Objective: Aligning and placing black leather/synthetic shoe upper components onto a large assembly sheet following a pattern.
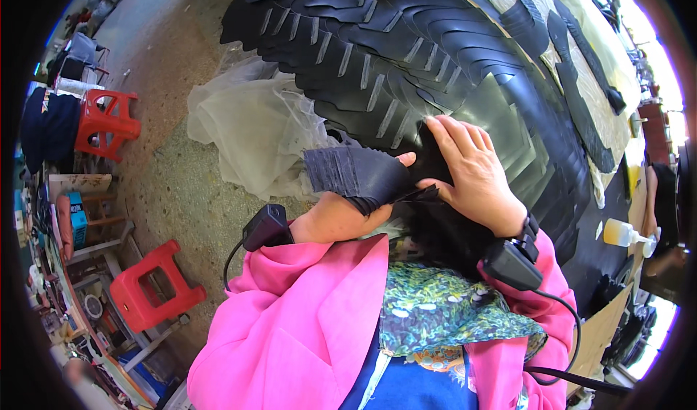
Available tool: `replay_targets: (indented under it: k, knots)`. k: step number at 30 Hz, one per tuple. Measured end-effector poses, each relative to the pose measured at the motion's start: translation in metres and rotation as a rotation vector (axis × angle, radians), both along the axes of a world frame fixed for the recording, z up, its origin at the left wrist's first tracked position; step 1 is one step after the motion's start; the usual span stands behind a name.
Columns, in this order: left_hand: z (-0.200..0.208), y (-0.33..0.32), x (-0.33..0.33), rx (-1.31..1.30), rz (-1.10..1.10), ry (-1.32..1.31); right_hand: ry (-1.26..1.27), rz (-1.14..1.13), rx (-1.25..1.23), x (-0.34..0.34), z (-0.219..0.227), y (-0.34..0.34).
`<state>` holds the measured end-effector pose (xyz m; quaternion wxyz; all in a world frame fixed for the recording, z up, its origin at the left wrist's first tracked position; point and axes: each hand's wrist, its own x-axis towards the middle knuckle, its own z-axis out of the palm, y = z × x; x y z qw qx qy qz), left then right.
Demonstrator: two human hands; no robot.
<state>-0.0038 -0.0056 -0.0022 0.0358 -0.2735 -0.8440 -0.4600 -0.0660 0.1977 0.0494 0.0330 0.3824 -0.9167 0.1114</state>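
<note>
A thick stack of black leather-like pieces (pixel 356 172) lies across my left hand (pixel 341 220), which is closed around it with the thumb on top. The stack's layered edges fan out toward the left. Just right of it, my right hand (pixel 473 169) has its thumb and fingers bent around a dark black piece (pixel 431 156) that meets the stack. Part of that piece is hidden under the fingers. Beyond both hands, many overlapping black cut pieces (pixel 341 54) lie in rows on the table, several with pale slits or strips.
Crumpled clear plastic sheeting (pixel 247 130) hangs at the table's left side. Red stools (pixel 156 285) stand on the floor to the left, near a cluttered shelf. At right are more cut pieces (pixel 577 83), a yellowish bottle (pixel 618 233) and another person's arm (pixel 651 199).
</note>
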Motion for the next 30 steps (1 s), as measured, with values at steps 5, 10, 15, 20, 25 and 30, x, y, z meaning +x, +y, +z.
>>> replay_targets:
  k: [5,10,15,20,25,30]
  knots:
    - [-0.003,0.000,-0.001,0.055,0.021,-0.034,0.044,0.053,0.128,0.008,-0.003,0.000]
    - [-0.006,-0.002,0.002,0.066,0.012,-0.120,0.071,0.007,0.262,0.007,-0.002,-0.015]
    - [-0.011,0.000,-0.001,0.026,-0.012,0.010,0.103,-0.027,0.165,0.005,-0.009,-0.017]
    - [0.000,0.000,-0.001,0.005,0.041,0.006,-0.047,0.011,-0.065,-0.002,-0.001,0.001]
    - [-0.004,0.001,-0.002,0.032,0.041,0.007,0.096,0.038,0.097,0.006,-0.006,-0.001]
    - [0.000,0.000,-0.002,0.075,-0.006,-0.052,0.136,-0.040,0.174,0.007,-0.009,-0.018]
